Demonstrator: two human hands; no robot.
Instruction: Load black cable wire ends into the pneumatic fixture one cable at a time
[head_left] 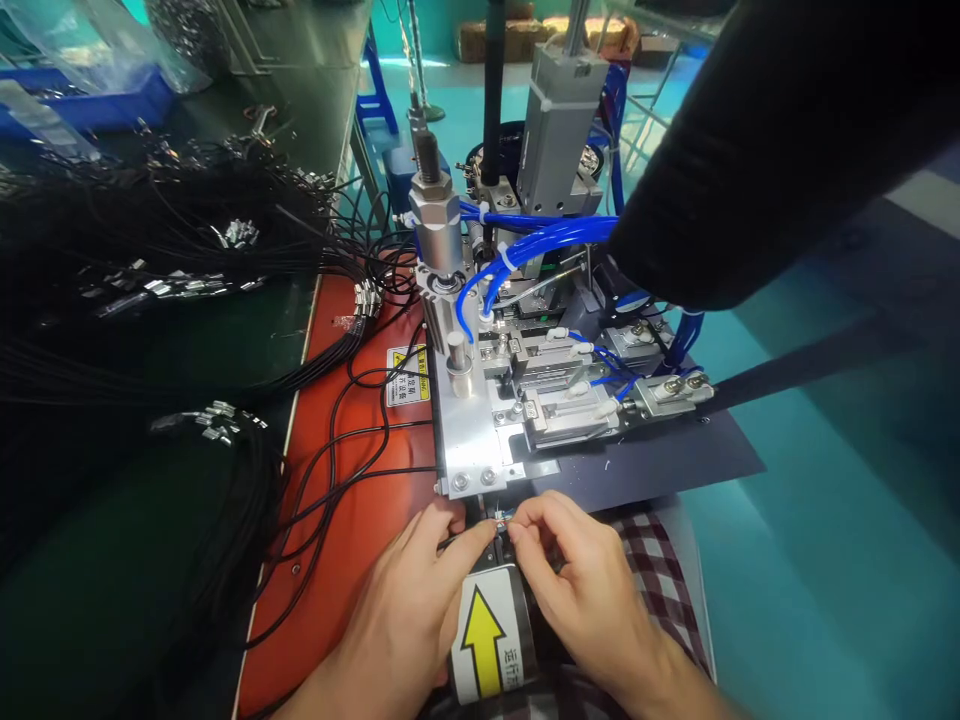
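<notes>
My left hand is closed at the front edge of the machine, its thumb pressed toward some thin, light-coloured wires. A short dark piece of cable shows beneath its fingers. My right hand pinches at those same wires from the other side, thumb and forefinger together. The wire ends are tiny, so their exact form is hard to make out. Just beyond the fingertips lies the metal plate of the machine. Below and between my hands is a white label with a yellow arrow.
Air cylinders with blue tubes fill the machine's right side. Black cables trail across the orange surface at left. Bundles of cables with metal ends lie farther left. A dark hose-like shape overhangs at upper right.
</notes>
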